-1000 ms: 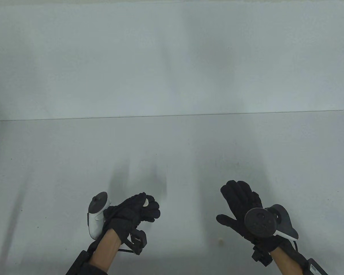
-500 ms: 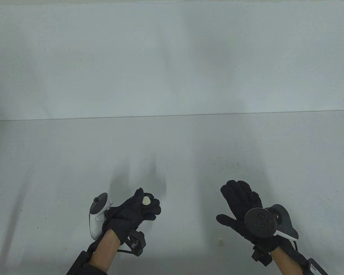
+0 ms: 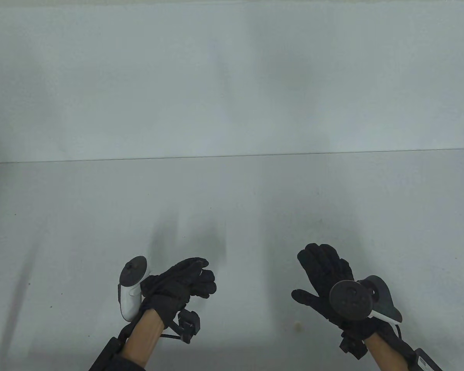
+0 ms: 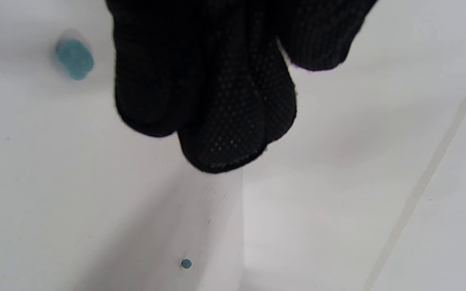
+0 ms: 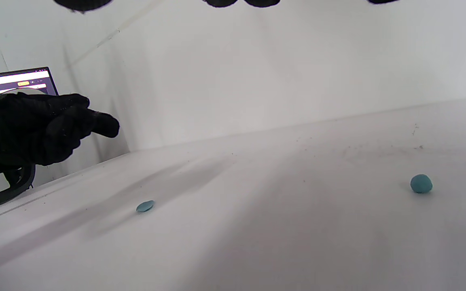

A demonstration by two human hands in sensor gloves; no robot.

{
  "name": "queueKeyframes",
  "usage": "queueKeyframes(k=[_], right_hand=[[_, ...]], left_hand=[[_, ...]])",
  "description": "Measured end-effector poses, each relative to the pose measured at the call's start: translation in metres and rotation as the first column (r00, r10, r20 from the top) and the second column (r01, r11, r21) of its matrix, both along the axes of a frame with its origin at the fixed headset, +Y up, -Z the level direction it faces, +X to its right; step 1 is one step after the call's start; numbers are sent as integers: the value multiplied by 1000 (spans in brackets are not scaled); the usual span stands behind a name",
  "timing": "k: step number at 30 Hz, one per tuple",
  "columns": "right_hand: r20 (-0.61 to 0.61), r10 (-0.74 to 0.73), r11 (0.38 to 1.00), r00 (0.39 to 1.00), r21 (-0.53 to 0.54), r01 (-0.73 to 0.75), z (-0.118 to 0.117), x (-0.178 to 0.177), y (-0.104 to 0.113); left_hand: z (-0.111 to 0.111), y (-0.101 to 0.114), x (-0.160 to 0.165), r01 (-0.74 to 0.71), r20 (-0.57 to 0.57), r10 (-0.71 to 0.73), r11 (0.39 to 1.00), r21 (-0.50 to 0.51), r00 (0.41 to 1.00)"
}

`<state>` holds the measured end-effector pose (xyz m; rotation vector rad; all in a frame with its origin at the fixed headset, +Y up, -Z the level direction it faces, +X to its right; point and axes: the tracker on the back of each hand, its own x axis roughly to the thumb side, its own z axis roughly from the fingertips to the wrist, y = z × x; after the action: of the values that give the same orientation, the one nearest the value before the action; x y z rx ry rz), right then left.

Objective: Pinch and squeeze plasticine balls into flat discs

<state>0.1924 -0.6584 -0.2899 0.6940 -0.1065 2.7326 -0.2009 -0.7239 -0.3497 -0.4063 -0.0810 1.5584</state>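
Our left hand point(image 3: 181, 284) hovers with fingers curled together; whether it grips plasticine we cannot tell. Our right hand point(image 3: 324, 278) is spread flat, holding nothing. A plasticine ball point(image 5: 421, 183) lies on the table point(image 3: 255, 201), nearer the right hand, with a flat disc point(image 5: 145, 206) between the hands

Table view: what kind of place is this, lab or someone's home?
Likely a data-collection lab bench: a bare white table against a plain white wall, gloved hands with strapped-on trackers, and a laptop screen to one side. Only small plasticine pieces lie out.
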Motion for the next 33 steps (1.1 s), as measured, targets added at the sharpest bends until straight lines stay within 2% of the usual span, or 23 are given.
queueKeyframes(k=[1,4,5,9,13,19,25,27,28,33], right_hand=[[0,-1,1000,1000,0,1,0,0,0],[0,0,1000,1000,0,0,0,0,0],[0,-1,1000,1000,3,1,0,0,0],[0,1,1000,1000,0,-1,0,0,0],[-2,0,1000,1000,2,0,0,0,0],[-2,0,1000,1000,5,0,0,0,0],[-2,-2,1000,1000,11,2,1,-1,1],[-1,-1,1000,1000,11,1,2,-2,1],[-1,-2,1000,1000,14,2,2,-3,1],[1,-1,1000,1000,10,1,2,-4,0]], left_hand=[[0,-2,0,-1,-7,1,1000,-9,1000],[2,-9,1,-124,68,129,990,-66,989],[2,-9,1,-149,51,153,986,-80,987],[1,-5,1,-30,44,31,999,-41,999],[1,-4,2,-20,28,21,999,-46,999],[0,2,1,43,15,-43,999,0,999],[2,-7,-3,-56,1,56,995,-81,998],[3,-9,-3,-117,61,122,990,-82,991],[4,-10,-3,-151,54,156,985,-84,986],[4,-10,-8,-86,-1,87,993,-81,996]])
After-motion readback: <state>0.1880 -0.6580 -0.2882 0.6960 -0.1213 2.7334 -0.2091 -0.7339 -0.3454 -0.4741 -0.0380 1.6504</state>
